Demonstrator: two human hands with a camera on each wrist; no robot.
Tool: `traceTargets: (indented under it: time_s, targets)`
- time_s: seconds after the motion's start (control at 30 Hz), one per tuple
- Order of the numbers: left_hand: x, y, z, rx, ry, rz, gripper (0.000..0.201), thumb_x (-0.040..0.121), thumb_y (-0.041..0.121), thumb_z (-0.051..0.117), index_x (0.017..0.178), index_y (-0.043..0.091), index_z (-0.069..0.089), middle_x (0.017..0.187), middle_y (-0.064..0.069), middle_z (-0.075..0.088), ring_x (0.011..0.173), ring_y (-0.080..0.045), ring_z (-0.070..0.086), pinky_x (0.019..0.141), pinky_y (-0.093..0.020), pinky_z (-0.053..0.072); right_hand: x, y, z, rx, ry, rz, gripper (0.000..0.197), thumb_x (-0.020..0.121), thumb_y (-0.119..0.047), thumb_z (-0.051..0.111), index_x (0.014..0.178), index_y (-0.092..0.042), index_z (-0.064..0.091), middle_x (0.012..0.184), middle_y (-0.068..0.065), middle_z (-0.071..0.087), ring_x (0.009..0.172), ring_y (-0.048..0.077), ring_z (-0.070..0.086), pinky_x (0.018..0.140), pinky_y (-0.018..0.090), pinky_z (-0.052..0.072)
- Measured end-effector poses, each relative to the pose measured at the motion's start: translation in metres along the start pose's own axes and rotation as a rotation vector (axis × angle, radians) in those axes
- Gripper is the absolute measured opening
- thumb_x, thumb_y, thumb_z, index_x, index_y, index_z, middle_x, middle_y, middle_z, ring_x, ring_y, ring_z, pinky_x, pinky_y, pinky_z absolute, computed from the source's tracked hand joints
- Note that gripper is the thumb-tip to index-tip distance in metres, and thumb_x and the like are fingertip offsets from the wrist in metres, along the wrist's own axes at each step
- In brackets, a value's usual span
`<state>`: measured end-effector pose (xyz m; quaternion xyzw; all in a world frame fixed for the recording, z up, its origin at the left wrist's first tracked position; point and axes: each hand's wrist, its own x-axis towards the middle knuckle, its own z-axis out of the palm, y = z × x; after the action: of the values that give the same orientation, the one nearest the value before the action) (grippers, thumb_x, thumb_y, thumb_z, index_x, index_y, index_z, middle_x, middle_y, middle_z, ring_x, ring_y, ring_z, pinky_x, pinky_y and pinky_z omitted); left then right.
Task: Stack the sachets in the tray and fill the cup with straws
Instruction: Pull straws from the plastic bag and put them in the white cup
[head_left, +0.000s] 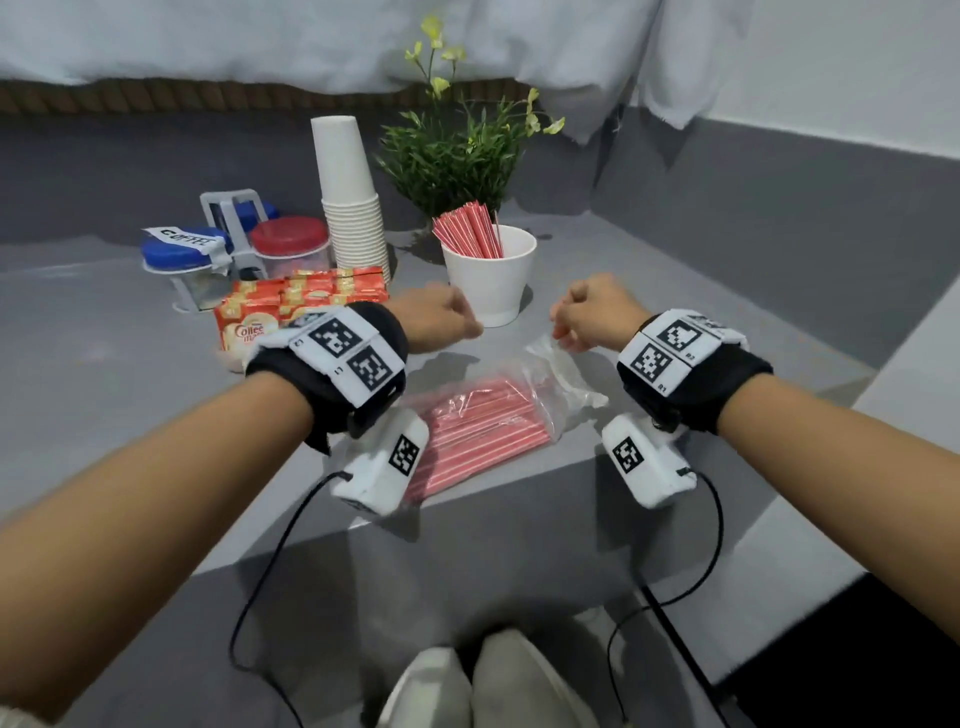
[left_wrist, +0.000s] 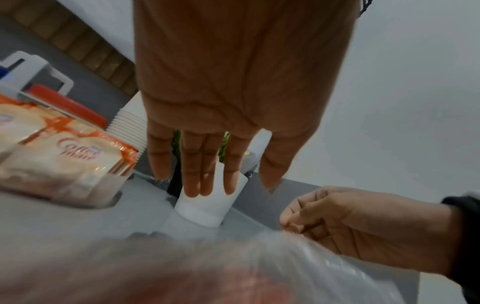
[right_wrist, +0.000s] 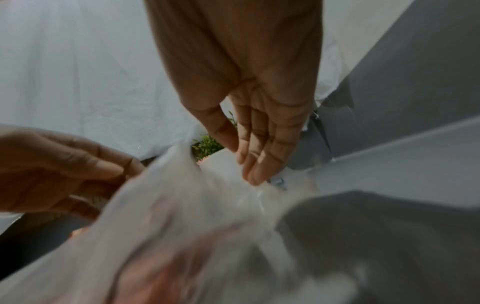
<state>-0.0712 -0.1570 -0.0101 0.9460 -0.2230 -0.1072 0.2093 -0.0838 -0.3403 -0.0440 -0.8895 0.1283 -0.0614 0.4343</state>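
Note:
A clear plastic bag of red-and-white straws (head_left: 483, 415) lies on the grey table between my wrists. My right hand (head_left: 566, 327) pinches the bag's open top edge (right_wrist: 182, 205) between thumb and fingers. My left hand (head_left: 457, 319) hovers just left of the bag's mouth and holds nothing; its fingers (left_wrist: 207, 174) point down in front of the white cup (head_left: 491, 280). That cup holds a bunch of red straws (head_left: 467, 234). Orange-and-cream sachets (head_left: 306, 296) are stacked in a clear tray (left_wrist: 64, 189) to the left.
Behind the sachets stand a tall stack of paper cups (head_left: 353, 208), a rack with a red-lidded jar (head_left: 288, 241) and a blue-lidded jar (head_left: 176, 254), and a potted plant (head_left: 452, 156). The table's front edge runs just below the bag.

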Motion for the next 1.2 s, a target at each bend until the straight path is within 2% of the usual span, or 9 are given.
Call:
traceTargets:
  time_s: [0.1,0.37,0.47,0.63,0.7,0.8,1.0,1.13,1.2]
  targets:
    - [-0.012,-0.006,0.021,0.053,-0.142,-0.090,0.038,0.093,0.035,0.049,0.124,0.013,0.048,0.128,-0.006,0.052,0.118,-0.021,0.048,0.095,-0.029,0.034,-0.014,0.015,0.011,-0.085,-0.092,0.082,0.027,0.086,0.003,0.043,0.062,-0.006,0.052,0.064,0.010,0.057,0.058,0.021,0.054,0.070,0.036,0.051]
    - [-0.025,-0.016,0.055,0.199,-0.181,-0.150,0.077,0.078,0.052,0.063,0.138,0.017,0.031,0.140,-0.010,0.036,0.130,-0.030,0.034,0.106,-0.043,0.031,-0.038,0.020,0.028,-0.122,-0.172,0.027,0.034,0.087,0.003,0.041,0.060,-0.012,0.055,0.067,0.004,0.054,0.073,0.022,0.053,0.059,0.026,0.045]
    - [-0.026,-0.016,0.056,0.214,-0.152,-0.162,0.076,0.077,0.052,0.065,0.135,0.014,0.035,0.138,-0.012,0.036,0.129,-0.031,0.032,0.105,-0.043,0.031,-0.044,0.019,0.030,0.039,-0.213,0.018,0.037,0.085,0.010,0.045,0.060,-0.016,0.057,0.068,0.002,0.056,0.074,0.026,0.059,0.067,0.037,0.052]
    - [-0.028,-0.016,0.059,0.211,-0.124,-0.164,0.063,0.081,0.051,0.061,0.123,0.007,0.044,0.129,-0.014,0.045,0.121,-0.030,0.041,0.097,-0.038,0.036,-0.050,0.020,0.035,0.193,-0.244,0.020,0.022,0.085,0.013,0.046,0.091,0.003,0.065,0.087,0.025,0.063,0.070,0.031,0.060,0.077,0.052,0.051]
    - [-0.030,-0.016,0.060,0.182,-0.116,-0.152,0.059,0.082,0.049,0.060,0.118,0.005,0.047,0.124,-0.015,0.050,0.116,-0.030,0.046,0.093,-0.035,0.037,-0.053,0.018,0.036,0.190,-0.227,-0.005,0.026,0.085,0.014,0.044,0.102,0.008,0.064,0.093,0.028,0.063,0.071,0.030,0.061,0.073,0.049,0.054]
    - [-0.030,-0.017,0.063,0.155,-0.103,-0.138,0.055,0.083,0.047,0.060,0.116,0.005,0.048,0.121,-0.015,0.052,0.114,-0.030,0.048,0.093,-0.035,0.038,-0.054,0.016,0.034,0.271,-0.218,-0.034,0.022,0.085,0.013,0.048,0.102,0.009,0.063,0.078,0.014,0.062,0.064,0.021,0.060,0.059,0.031,0.055]
    - [-0.032,-0.027,0.070,0.094,-0.065,-0.105,0.054,0.084,0.047,0.058,0.122,0.014,0.039,0.126,-0.011,0.045,0.119,-0.028,0.041,0.103,-0.048,0.036,-0.049,0.020,0.025,0.277,-0.203,-0.095,0.019,0.085,0.009,0.053,0.099,0.005,0.065,0.073,0.005,0.061,0.070,0.019,0.057,0.071,0.030,0.051]
    - [-0.036,-0.030,0.072,0.113,-0.064,-0.084,0.055,0.086,0.050,0.052,0.126,0.017,0.034,0.129,-0.009,0.040,0.122,-0.027,0.037,0.103,-0.049,0.035,-0.043,0.027,0.023,0.403,-0.147,-0.022,0.012,0.086,0.006,0.054,0.089,0.001,0.065,0.048,-0.002,0.059,0.038,0.004,0.047,0.040,0.015,0.040]
    - [-0.036,-0.030,0.071,0.118,-0.076,-0.078,0.054,0.087,0.051,0.050,0.126,0.016,0.034,0.129,-0.009,0.039,0.122,-0.027,0.037,0.103,-0.049,0.035,-0.042,0.029,0.022,0.476,-0.128,0.006,0.016,0.086,0.006,0.053,0.079,-0.004,0.063,0.039,-0.006,0.055,0.030,0.002,0.041,0.035,0.013,0.036]
